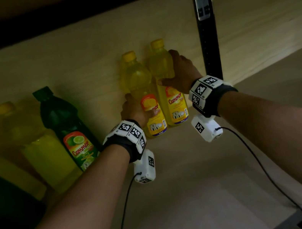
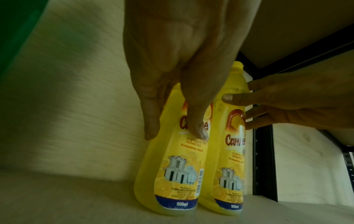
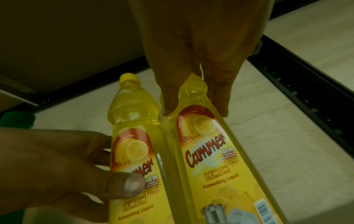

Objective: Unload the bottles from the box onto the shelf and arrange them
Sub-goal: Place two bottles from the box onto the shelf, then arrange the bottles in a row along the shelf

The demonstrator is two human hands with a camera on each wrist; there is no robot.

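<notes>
Two yellow lemon dish-liquid bottles stand upright, side by side and touching, at the back of the wooden shelf (image 1: pixel 207 175). My left hand (image 1: pixel 135 110) grips the left yellow bottle (image 1: pixel 142 87) at label height, thumb across the front. My right hand (image 1: pixel 179 73) grips the right yellow bottle (image 1: pixel 164 67) higher up, near its shoulder. In the left wrist view my left hand (image 2: pixel 172 84) wraps the left yellow bottle (image 2: pixel 178 169), and the right yellow bottle (image 2: pixel 229 163) stands beside it. The right wrist view shows my right hand (image 3: pixel 191 84) on the right yellow bottle (image 3: pixel 216 159).
A green lime bottle (image 1: pixel 67 127) and more yellow and green bottles stand in a row further left. A black shelf upright (image 1: pixel 208 33) rises just right of the two held bottles. The shelf board above hangs low over the caps.
</notes>
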